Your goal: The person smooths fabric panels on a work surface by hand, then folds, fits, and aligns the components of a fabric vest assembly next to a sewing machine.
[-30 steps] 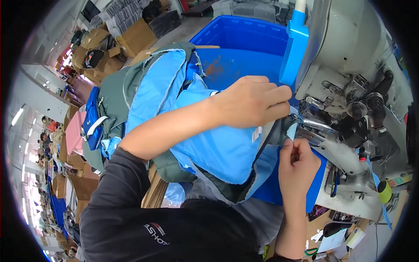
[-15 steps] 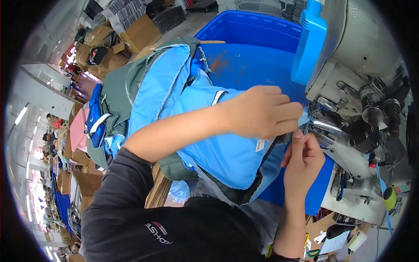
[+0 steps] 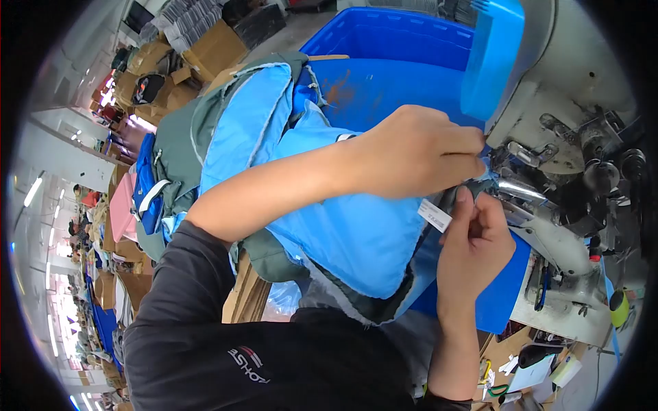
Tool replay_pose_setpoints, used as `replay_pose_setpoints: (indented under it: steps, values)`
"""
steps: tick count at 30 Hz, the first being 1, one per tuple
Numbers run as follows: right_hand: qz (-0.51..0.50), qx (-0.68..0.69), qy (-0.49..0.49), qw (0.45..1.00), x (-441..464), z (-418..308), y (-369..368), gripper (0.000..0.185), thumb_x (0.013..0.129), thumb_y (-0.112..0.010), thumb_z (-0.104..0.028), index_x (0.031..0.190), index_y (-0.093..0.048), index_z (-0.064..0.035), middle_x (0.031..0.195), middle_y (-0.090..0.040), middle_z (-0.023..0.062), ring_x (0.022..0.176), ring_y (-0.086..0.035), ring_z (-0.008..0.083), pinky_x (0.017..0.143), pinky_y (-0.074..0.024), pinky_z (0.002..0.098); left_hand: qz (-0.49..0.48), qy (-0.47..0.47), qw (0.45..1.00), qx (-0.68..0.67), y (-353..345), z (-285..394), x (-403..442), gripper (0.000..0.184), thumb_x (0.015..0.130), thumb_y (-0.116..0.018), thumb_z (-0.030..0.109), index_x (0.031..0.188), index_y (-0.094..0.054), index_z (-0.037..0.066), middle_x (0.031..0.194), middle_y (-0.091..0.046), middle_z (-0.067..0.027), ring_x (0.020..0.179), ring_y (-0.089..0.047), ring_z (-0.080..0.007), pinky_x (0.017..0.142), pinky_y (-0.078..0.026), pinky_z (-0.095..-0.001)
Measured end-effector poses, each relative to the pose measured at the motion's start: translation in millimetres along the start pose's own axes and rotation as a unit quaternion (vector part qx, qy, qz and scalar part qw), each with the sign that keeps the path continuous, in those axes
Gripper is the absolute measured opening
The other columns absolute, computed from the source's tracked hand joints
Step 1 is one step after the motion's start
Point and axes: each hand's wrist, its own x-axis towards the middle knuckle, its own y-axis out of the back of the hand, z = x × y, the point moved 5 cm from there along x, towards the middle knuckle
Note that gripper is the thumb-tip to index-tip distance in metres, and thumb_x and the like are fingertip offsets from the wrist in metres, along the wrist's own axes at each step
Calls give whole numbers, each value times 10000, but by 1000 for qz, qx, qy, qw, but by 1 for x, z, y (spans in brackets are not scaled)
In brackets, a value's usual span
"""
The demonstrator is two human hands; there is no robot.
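Note:
My left hand [image 3: 421, 154] reaches across from the left, fingers curled and pinching the edge of the light-blue fabric piece [image 3: 363, 236] close to the sewing machine's metal guide [image 3: 521, 192]. Just below it, my right hand [image 3: 476, 246] has thumb and fingers closed on the dark grey edge of the same fabric. A white printed label [image 3: 434, 214] sticks out from the fabric between the two hands. The fabric spreads left over the work surface, with dark green-grey parts [image 3: 179, 130] attached or lying beside it; I cannot tell which. The needle area is partly hidden.
A sewing machine [image 3: 548, 246] stands close on the right, with a light-blue plastic holder [image 3: 490, 61] above. Behind the blue work surface [image 3: 391, 96] is a blue crate [image 3: 397, 34]. Scissors [image 3: 495, 390] lie lower right. Cardboard boxes [image 3: 216, 51] are piled at the far left.
My left hand has risen slightly and shifted right, nearer the machine. The white label now shows more fully and lies farther right. My right hand remains pinched at the fabric edge.

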Motion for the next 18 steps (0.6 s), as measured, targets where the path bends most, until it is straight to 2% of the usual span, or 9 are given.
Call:
replay_pose_setpoints:
  steps: [2, 5, 8, 11, 14, 18]
  values:
    - [-12, -36, 2, 999, 2, 1, 3, 181, 954, -727, -106, 846, -640, 10, 586, -543, -7, 530, -440, 22, 484, -330, 218, 33, 6, 999, -36, -3, 0, 0, 313, 725, -729, 205, 1018, -722, 95, 816, -551, 14, 616, -526, -160, 538, -424, -298]
    - [-44, -55, -4, 997, 6, 2, 14, 148, 948, -716, -77, 847, -643, 2, 578, -498, -33, 541, -399, 23, 501, -317, 222, 29, -25, 999, 30, -9, 14, -2, 290, 721, -722, 205, 978, -702, 73, 803, -537, -4, 588, -509, -156, 525, -416, -298]
    - [-107, -85, 10, 991, 13, 0, 28, 125, 962, -693, -69, 866, -656, 1, 581, -515, -41, 539, -403, 13, 507, -314, 210, 59, 19, 998, 25, -9, 29, 1, 274, 718, -701, 185, 956, -682, 50, 789, -523, -17, 573, -503, -151, 512, -404, -290]
    - [-143, -38, -24, 989, 18, 6, 34, 106, 968, -674, -54, 876, -665, -3, 592, -533, -42, 536, -439, 9, 506, -332, 204, 68, 52, 994, 68, -16, 41, 0, 252, 725, -688, 164, 942, -669, 38, 806, -539, -22, 557, -501, -144, 498, -395, -286]
    - [-159, -39, -19, 986, 18, 8, 36, 95, 982, -651, -52, 909, -685, -2, 606, -553, -36, 529, -485, 15, 495, -360, 204, 50, 41, 996, 63, -18, 45, 2, 265, 731, -681, 147, 962, -666, 17, 830, -558, -25, 575, -516, -147, 515, -409, -287]
    - [-147, -35, -21, 988, 15, 5, 34, 101, 986, -647, -60, 928, -692, 9, 613, -585, -17, 522, -529, 25, 478, -390, 210, -31, 95, 995, 30, -13, 45, 3, 258, 793, -680, 141, 1020, -678, 19, 861, -571, -15, 647, -547, -172, 570, -435, -297]
